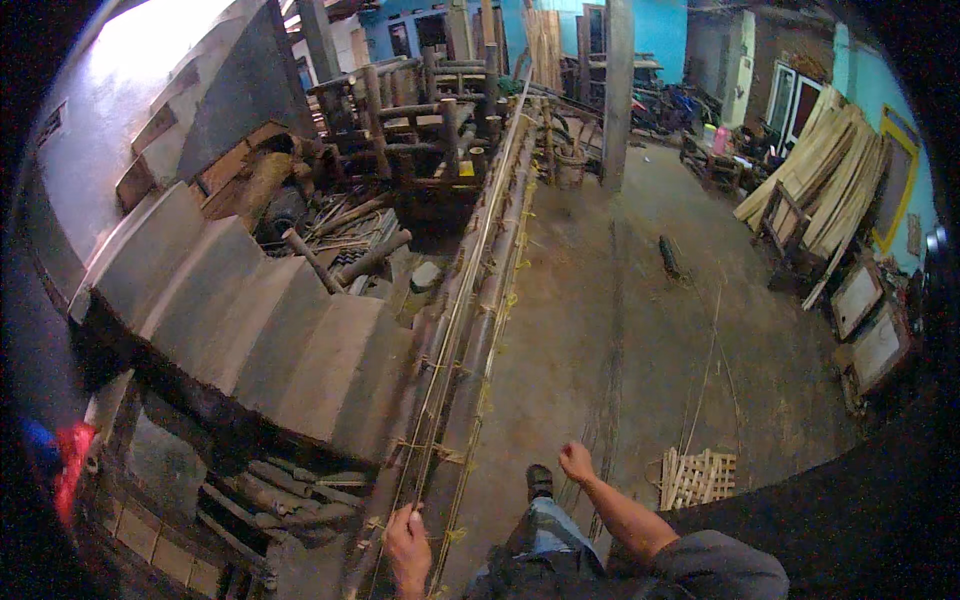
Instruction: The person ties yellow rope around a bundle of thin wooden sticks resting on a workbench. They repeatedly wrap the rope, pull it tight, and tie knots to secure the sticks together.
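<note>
Best to grip likely light, springy strips [478, 250] at pole frame's [495, 282] near end, with left hand [407, 545] pinching one, right hand [575, 462] curled.

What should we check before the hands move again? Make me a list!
1. Left hand beside the long poles: ok, it is right at them.
2. Left hand's grip firm: cannot tell, the fingertips are too small to read.
3. Right hand away from the poles: ok, it is over the floor.
4. Floor free of loose things: not ok, a dark object and a woven lattice lie there.
5. Yellow ties tight: cannot tell.
</note>
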`<control>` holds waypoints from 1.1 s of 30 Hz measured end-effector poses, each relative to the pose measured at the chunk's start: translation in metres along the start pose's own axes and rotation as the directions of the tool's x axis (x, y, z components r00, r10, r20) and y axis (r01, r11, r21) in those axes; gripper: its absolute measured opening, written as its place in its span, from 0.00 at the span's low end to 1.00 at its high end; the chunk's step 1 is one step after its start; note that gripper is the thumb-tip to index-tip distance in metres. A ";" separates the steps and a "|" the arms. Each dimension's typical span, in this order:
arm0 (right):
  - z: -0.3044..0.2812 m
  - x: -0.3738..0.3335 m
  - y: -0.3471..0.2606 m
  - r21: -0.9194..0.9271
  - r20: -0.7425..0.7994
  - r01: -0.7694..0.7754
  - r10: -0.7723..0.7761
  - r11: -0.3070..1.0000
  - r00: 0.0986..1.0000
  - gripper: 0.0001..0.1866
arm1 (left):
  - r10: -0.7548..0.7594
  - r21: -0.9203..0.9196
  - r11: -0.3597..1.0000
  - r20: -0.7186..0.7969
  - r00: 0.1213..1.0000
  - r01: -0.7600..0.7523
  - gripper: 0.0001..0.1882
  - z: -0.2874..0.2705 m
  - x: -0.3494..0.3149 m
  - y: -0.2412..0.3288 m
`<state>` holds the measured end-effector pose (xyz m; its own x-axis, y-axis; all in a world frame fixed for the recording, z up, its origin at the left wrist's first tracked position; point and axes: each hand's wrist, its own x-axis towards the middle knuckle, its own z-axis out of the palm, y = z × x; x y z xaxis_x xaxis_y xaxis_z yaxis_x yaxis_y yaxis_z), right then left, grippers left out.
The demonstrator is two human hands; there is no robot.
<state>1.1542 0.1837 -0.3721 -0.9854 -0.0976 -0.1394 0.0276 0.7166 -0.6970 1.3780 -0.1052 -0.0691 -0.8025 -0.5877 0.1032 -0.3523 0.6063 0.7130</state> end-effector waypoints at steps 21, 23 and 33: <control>-0.014 -0.033 0.247 -0.358 0.495 -0.302 0.454 0.884 0.741 0.14 | -0.333 0.295 0.889 -0.110 0.936 0.351 0.21 -0.041 0.100 0.006; -0.001 0.036 0.229 -0.119 0.414 -0.325 0.345 0.938 0.843 0.15 | -0.178 0.178 0.969 0.013 0.984 0.173 0.21 0.042 0.171 0.059; -0.144 0.486 0.089 -0.044 0.336 0.095 -0.075 0.994 0.939 0.15 | 0.174 -0.193 0.969 0.976 0.128 0.152 0.26 0.367 0.353 0.331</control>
<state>0.6536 0.2996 -0.4009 -0.8709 -0.3773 -0.3148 -0.0737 0.7337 -0.6755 0.8013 0.0846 -0.0510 -0.6343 0.5537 -0.5396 -0.3703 0.3951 0.8407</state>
